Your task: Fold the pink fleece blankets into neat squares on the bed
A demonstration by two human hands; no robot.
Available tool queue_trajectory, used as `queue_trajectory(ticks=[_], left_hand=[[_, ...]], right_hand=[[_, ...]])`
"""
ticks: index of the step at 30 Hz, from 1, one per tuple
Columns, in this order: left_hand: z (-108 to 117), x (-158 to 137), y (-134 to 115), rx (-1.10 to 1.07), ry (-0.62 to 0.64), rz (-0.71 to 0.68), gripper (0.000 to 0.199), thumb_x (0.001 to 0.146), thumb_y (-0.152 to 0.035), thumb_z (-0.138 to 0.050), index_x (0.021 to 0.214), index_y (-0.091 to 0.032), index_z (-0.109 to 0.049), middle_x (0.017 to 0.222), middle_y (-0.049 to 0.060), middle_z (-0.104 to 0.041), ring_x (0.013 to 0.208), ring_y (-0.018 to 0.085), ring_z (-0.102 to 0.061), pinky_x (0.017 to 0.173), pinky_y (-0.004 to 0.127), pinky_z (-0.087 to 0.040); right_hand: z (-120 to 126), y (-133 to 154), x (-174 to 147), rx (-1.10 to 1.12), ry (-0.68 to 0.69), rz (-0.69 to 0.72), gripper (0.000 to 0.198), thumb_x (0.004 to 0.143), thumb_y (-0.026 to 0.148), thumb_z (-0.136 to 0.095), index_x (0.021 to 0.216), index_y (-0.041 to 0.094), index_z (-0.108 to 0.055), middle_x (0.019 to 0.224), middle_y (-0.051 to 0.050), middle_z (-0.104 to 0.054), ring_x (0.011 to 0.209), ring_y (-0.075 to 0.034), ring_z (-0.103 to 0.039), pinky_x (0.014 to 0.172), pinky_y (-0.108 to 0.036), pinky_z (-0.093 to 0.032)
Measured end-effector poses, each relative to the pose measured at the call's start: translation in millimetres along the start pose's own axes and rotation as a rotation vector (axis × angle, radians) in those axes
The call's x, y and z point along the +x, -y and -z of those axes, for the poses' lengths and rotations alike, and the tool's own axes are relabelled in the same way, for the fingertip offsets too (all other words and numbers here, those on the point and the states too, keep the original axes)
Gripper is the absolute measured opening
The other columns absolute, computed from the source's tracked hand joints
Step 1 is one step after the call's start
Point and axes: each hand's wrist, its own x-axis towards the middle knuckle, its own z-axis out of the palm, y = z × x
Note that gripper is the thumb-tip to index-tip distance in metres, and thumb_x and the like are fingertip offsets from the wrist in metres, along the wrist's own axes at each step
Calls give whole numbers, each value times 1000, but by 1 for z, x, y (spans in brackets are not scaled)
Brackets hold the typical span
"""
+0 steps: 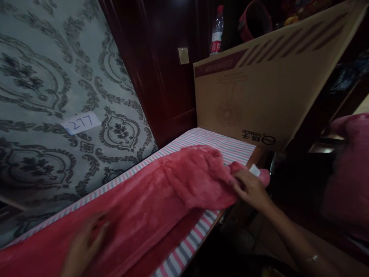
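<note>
Beside me, a long red blanket (138, 204) is lying beneath the left fingers and running across to the right ones, over a striped cover (178, 257). The work is looking partly done: the stretch around the left fingers is lying fairly smooth, while the end near the right fingers is still bunching, folded and unlevelled. The left hand (86, 242), blurred, is hanging low over the smooth part, thumb and fingers standing apart; whether it is touching the plush, I cannot tell. The right arm is slanting in toward the far end, and the right hand (250, 188) is bending inward, fingers pinching the rumpled edge, with a white tag (254, 170) sitting just beside the knuckles.
</note>
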Motion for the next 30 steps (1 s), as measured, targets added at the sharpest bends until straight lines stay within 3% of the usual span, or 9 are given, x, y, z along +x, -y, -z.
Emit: queue_trajectory(ticks=[1,4,7,10,15,20,24,27,30], left_hand=[[-20,19,-9,-54,118,-89,51,78,-70,-54,96,-25,-71,100,8,-79,87,27,-74,76,37,-61],[-79,69,-42,-97,201,-288,50,86,-59,-46,108,-22,-71,116,11,-76,109,29,-71,97,43,-57],[-129,88,-65,-32,251,-369,48,90,-45,-45,123,-18,-68,131,13,-70,122,29,-65,107,47,-51],[-165,81,-67,60,263,-354,51,92,-39,-44,129,-12,-66,138,18,-65,129,33,-60,111,53,-46],[-187,68,-52,73,232,-353,49,96,-37,-41,132,-15,-66,141,15,-63,134,31,-56,115,54,-42],[-185,70,-51,66,251,-354,49,96,-37,-43,133,-15,-66,142,15,-62,134,32,-56,115,55,-42],[-184,70,-54,69,245,-351,48,96,-37,-44,132,-15,-67,142,15,-63,134,32,-57,114,54,-44],[-181,68,-55,59,238,-362,47,96,-36,-45,131,-15,-68,141,15,-63,133,31,-57,114,54,-44],[-177,68,-56,58,243,-359,46,97,-35,-45,132,-16,-68,141,15,-64,133,31,-58,113,54,-45]], right_hand=[[1,9,-6,73,122,36,26,93,41,-48,84,24,-65,86,-8,-70,79,-24,-64,75,-36,-51],[3,18,-14,266,395,17,30,94,44,-50,81,22,-67,78,-5,-69,69,-20,-63,65,-30,-47],[6,1,-3,347,198,-182,39,95,51,-45,77,21,-64,70,-3,-65,65,-19,-60,61,-28,-45],[2,-25,23,264,-23,-395,35,91,49,-46,79,21,-61,71,-4,-65,66,-20,-60,60,-29,-44],[-21,-49,53,-30,281,-561,19,82,38,-60,74,21,-60,73,-6,-67,72,-22,-62,64,-29,-39],[-37,-44,46,81,276,-543,25,73,34,-70,61,21,-53,60,-3,-59,64,-19,-56,62,-29,-37],[-30,-38,71,381,55,-497,32,81,51,-58,70,22,-55,69,-3,-62,67,-19,-58,64,-30,-45],[-14,-39,139,671,-377,-473,30,82,51,-55,82,21,-57,79,-3,-64,73,-19,-61,71,-33,-52],[6,-45,224,580,-783,-541,24,92,38,-46,98,18,-59,91,-5,-63,84,-18,-60,82,-35,-53]])
